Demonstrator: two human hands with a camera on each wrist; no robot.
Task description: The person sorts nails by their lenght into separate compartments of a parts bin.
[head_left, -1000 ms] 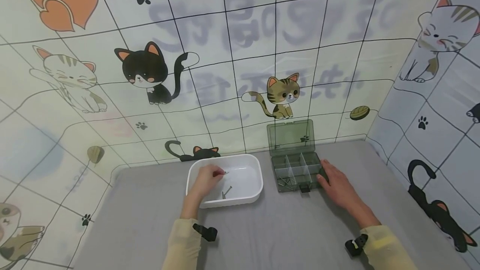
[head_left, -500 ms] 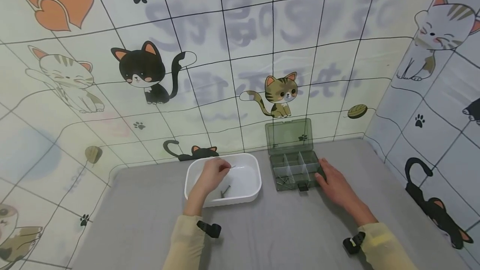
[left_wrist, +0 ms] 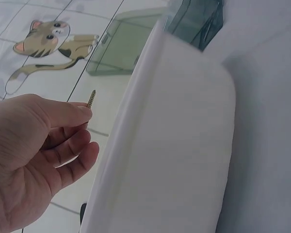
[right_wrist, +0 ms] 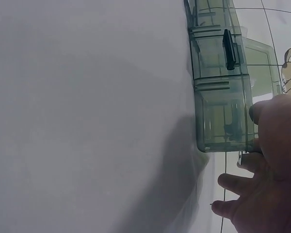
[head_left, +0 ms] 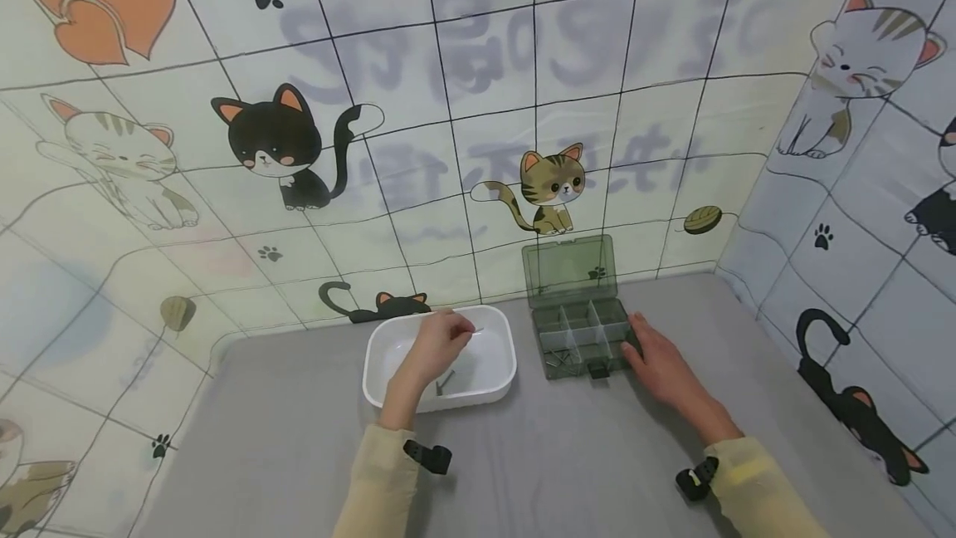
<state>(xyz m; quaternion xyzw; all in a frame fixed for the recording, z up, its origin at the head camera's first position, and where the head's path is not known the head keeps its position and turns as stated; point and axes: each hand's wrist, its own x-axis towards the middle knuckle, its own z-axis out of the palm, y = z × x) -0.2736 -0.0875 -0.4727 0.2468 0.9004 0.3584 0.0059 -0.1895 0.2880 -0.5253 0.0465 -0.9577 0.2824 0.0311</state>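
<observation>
A small brass-coloured screw (left_wrist: 91,99) sits in the pinch of the left hand (head_left: 436,349), caught at the thumb tip with its threaded end poking out past it toward the box; the other fingers curl loosely and clear of it. The pair hang above the white tray (head_left: 495,359), where a couple more screws (head_left: 446,383) lie on the floor below the wrist. To my eye the step in hand is shifting a screw from tray to box, and the next move calls for a firm pinch over the tray's right rim, then a release above the front-left compartment (slim metal pieces (head_left: 560,359) lie in that one). The green box (head_left: 578,319) stands just right of the tray, its lid (head_left: 569,271) up against the wall (head_left: 418,214). The right hand (head_left: 665,368) rests at its right side, fingers fairly straight and thumb at the near edge, apparently steadying it.
</observation>
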